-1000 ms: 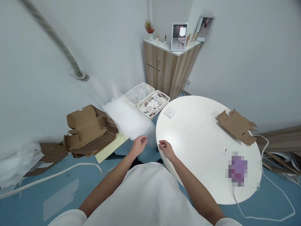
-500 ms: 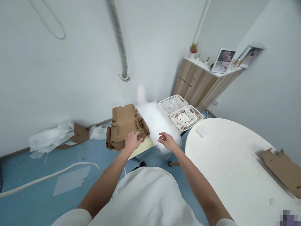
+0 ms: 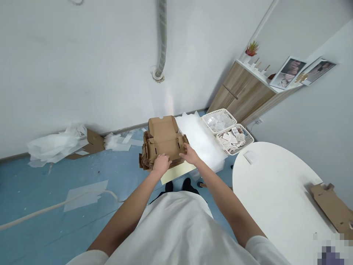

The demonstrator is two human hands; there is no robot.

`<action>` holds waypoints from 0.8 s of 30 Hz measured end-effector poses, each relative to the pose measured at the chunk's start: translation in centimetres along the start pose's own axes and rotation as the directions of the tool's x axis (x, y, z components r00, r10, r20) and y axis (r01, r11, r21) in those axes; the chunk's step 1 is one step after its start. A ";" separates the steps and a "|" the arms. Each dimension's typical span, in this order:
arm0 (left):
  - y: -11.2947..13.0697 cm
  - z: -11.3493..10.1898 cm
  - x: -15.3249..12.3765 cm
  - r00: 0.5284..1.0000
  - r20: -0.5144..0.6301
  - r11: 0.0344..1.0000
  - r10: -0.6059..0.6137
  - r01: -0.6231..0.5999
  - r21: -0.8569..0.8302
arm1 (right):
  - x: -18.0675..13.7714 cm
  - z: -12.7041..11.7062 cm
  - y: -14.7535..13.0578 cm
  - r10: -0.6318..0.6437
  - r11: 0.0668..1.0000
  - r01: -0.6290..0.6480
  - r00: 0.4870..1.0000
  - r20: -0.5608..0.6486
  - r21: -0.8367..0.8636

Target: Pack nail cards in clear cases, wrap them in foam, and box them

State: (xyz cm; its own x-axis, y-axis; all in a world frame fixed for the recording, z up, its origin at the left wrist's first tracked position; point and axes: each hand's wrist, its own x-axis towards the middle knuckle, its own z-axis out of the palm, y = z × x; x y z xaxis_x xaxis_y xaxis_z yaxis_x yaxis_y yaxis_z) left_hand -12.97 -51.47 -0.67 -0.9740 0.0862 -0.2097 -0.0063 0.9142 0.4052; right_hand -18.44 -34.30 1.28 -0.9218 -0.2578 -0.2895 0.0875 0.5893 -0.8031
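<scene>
A stack of flat brown cardboard boxes lies on a pale yellow surface in front of me. Its top one, an unfolded cardboard box, has its lid panel laid back toward the wall. My left hand is closed over the front edge of this top box, its fingers bent and the fingertips partly hidden. At the right front corner, my right hand has its fingers closed on the side flap. White foam sheets lie just right of the stack.
Two white baskets hold small packets and cards. A round white table stands at right, bearing another cardboard box. Plastic wrapping and an open carton lie on the floor at left, near a pale hose.
Both hands have moved from hovering with fingers apart onto the top cardboard box, the right one leftward from over the foam sheets. The view has shifted, and the box's side flap now stands up.
</scene>
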 end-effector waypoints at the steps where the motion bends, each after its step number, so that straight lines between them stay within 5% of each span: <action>1: -0.1 0.0 0.0 1.000 -0.002 1.000 0.002 -0.002 -0.018 | 0.2 -0.1 0.3 0.030 0.999 -0.030 1.000 -0.002 0.044; 7: -1.0 -0.5 0.2 0.999 0.016 0.997 0.029 -0.028 -0.072 | 0.7 -1.8 0.5 0.233 0.939 -0.223 0.972 -0.009 0.263; 11: -1.2 -0.5 0.3 1.000 0.012 1.000 0.012 -0.012 -0.002 | 0.2 -2.6 0.3 0.244 0.919 -0.233 0.970 0.006 0.317; 18: -1.7 0.0 -0.3 0.983 -0.181 1.000 0.020 -0.022 -0.009 | 0.3 -2.3 0.6 0.220 0.880 -0.224 0.974 0.058 0.420; 24: -2.4 1.2 -1.0 0.922 -0.365 0.989 0.131 -0.148 -0.019 | 1.0 -2.0 0.4 0.144 0.962 -0.106 0.979 -0.142 0.251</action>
State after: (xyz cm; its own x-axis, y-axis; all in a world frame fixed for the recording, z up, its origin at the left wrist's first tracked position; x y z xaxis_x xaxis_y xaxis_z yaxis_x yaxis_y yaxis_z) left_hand -11.75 -53.27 -2.50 -0.9813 0.0544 0.1849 0.1336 0.8835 0.4489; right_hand -20.07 -32.74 1.74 -0.9436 -0.0590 -0.3257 0.2762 0.4021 -0.8729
